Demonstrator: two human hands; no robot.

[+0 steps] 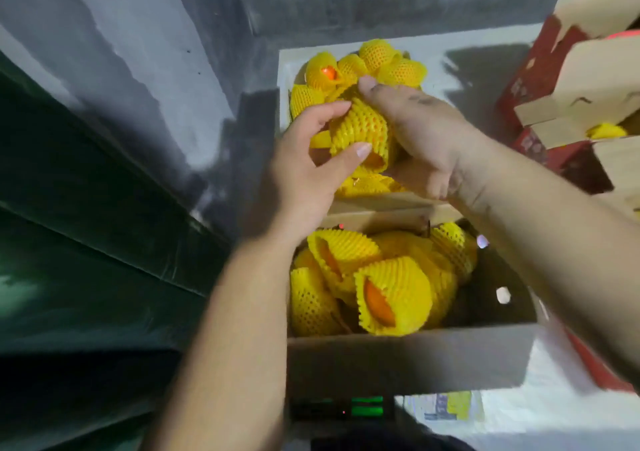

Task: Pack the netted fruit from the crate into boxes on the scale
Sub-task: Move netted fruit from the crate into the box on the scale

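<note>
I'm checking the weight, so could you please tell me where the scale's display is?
The scale's display glows green at the head view's bottom centre, just below the near wall of the cardboard box of netted fruit.

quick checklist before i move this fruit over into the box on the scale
1. Grip: left hand and right hand both curl round the netted fruit - ok.
2. Net covers the fruit: orange skin shows at the lower end - cannot tell.
3. Room in the box: bare floor on its right side - ok.
4. Box sits on the scale: green display lit below it - ok.
5. Weight reading: digits blurred - cannot tell.
</note>
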